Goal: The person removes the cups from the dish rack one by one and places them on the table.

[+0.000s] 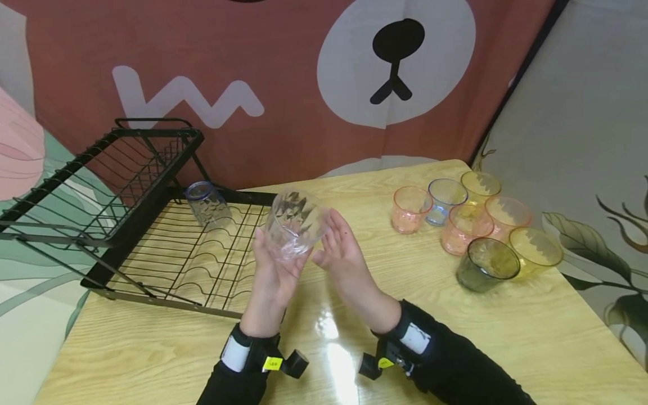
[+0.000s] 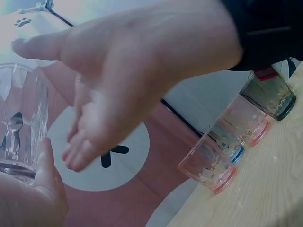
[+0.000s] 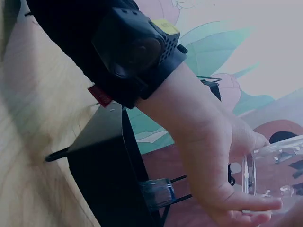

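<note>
A clear faceted glass (image 1: 296, 225) is raised over the table between both hands, tilted. My left hand (image 1: 270, 284) holds it low down, thumb along its left side and fingers around the bottom; the right wrist view also shows this left hand (image 3: 208, 151) around the glass (image 3: 279, 172). On the other side, my right hand (image 1: 351, 273) is spread, its fingertips right at the glass's wall in the head view. From the left wrist, the right hand (image 2: 123, 71) appears with extended fingers and thumb apart, beside the glass (image 2: 21, 123).
A black two-tier dish rack (image 1: 167, 295) stands at the left, with a blue-rimmed glass (image 1: 207, 205) on its lower tier. Several coloured glasses cluster at the right, among them a dark grey glass (image 1: 486, 267) and a pink glass (image 1: 411, 211). A printed cloth (image 1: 283, 50) hangs behind the table.
</note>
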A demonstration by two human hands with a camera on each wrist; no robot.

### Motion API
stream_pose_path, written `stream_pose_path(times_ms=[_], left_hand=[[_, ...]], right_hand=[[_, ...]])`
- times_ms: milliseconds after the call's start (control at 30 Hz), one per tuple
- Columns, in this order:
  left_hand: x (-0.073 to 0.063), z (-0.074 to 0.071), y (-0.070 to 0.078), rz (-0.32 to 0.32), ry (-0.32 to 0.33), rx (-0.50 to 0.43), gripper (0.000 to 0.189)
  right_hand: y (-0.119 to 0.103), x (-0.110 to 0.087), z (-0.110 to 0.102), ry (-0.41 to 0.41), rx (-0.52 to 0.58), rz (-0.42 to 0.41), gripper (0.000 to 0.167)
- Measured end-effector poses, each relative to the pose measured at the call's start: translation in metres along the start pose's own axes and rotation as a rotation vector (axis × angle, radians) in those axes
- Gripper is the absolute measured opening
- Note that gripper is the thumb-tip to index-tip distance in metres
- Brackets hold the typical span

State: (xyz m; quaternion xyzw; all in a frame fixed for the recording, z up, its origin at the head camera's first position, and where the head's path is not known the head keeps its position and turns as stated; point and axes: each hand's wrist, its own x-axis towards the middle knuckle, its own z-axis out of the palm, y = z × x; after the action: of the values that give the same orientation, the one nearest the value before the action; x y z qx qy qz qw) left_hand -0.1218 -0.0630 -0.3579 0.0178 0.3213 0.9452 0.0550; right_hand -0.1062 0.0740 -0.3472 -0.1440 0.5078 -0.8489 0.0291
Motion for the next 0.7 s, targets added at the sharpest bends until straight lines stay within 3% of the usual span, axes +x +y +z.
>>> stream_pose_path(times_ms=[267,500,700], left_hand=[[-0.004,-0.002,-0.010,-0.002,-0.072,-0.039,0.087],[-0.006,0.001,-0.017,-0.010,-0.045,0.017,0.094],[-0.005,-0.001,-0.020,-0.036,-0.072,0.024,0.075]], right_hand=[[-0.003,0.003,0.009,-0.030,-0.049,-0.018,0.130],[-0.004,0.007,0.006,0.006,-0.105,-0.072,0.125],[-0.005,0.007,-0.003,-0.028,-0.211,-0.129,0.116]])
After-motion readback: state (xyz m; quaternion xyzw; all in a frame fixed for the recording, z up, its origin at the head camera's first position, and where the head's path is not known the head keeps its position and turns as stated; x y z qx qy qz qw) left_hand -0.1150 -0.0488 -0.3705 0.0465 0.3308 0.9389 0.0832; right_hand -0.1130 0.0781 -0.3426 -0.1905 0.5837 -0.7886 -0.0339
